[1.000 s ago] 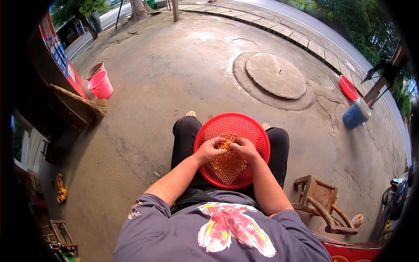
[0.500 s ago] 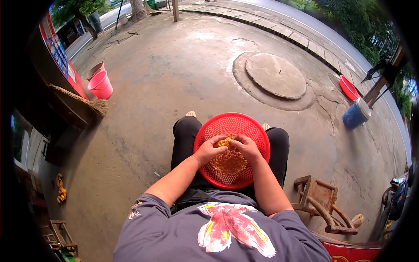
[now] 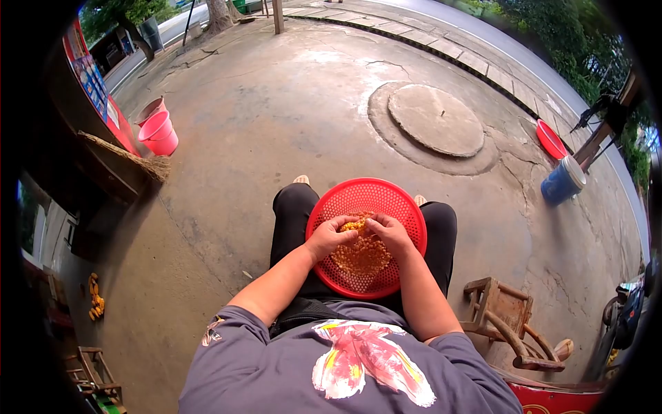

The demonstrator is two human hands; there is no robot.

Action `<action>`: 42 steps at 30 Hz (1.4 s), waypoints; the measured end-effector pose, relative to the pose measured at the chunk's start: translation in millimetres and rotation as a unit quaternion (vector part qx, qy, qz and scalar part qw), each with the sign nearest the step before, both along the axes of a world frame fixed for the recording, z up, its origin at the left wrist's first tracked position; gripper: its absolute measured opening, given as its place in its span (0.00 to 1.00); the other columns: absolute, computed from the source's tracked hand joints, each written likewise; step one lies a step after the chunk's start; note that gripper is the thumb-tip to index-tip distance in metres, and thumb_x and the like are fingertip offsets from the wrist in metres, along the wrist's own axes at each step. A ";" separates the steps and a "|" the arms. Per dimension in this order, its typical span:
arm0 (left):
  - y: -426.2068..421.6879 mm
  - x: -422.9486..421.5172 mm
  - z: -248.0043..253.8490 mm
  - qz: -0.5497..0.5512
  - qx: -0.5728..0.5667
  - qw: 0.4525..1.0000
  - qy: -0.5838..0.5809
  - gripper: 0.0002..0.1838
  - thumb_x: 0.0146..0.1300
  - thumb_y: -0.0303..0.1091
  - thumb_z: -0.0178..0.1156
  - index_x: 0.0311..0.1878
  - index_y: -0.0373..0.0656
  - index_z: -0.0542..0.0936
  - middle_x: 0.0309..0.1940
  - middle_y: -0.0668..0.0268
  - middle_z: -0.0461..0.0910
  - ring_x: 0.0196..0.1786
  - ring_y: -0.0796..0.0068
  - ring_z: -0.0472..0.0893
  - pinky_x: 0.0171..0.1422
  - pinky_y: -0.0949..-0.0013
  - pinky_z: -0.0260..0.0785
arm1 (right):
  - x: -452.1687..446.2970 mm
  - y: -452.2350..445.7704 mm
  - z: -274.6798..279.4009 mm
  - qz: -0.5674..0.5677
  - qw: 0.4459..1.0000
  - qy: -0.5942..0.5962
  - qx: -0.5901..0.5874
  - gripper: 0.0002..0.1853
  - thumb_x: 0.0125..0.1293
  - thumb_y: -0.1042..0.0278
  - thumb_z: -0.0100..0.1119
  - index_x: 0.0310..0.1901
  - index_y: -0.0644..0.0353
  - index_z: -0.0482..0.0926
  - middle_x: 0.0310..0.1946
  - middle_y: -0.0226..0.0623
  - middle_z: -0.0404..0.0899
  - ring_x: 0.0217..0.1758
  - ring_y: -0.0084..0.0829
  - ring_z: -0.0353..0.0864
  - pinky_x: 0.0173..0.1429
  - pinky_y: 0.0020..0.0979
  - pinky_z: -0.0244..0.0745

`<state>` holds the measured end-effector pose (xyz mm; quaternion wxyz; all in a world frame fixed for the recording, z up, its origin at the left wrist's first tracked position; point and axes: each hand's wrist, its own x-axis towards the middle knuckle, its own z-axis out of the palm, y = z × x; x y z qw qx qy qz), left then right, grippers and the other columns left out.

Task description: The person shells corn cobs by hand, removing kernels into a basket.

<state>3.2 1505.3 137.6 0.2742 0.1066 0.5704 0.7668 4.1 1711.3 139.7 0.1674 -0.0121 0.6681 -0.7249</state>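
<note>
A red perforated basket (image 3: 325,269) rests on my lap between my knees. Loose yellow corn kernels (image 3: 362,257) are heaped in its lower middle. Over the heap, both hands are closed around an ear of corn (image 3: 356,226), which is partly hidden by the fingers. My left hand (image 3: 332,236) grips it from the left side. My right hand (image 3: 389,233) grips it from the right, thumb and fingers close to the kernels.
Pink buckets (image 3: 159,134) and a straw broom (image 3: 138,159) are at the left. Corn cobs (image 3: 96,298) lie on the floor. A wooden chair (image 3: 510,314) stands at my right, a blue bucket (image 3: 563,181) and red basin (image 3: 551,139) farther off. A round concrete cover (image 3: 436,119) is ahead.
My fingers have shifted slightly on the ear of corn. The basket and the surroundings look the same.
</note>
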 end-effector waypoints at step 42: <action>-2.6 -2.8 4.1 0.028 0.056 0.992 -0.110 0.18 0.67 0.35 0.56 0.58 0.42 0.71 0.49 0.65 0.77 0.45 0.76 0.79 0.49 0.71 0.76 | -2.4 0.4 -6.5 -0.046 0.989 0.103 0.100 0.10 0.69 0.65 0.54 0.40 0.64 0.77 0.31 0.26 0.77 0.33 0.18 0.73 0.38 0.21 0.71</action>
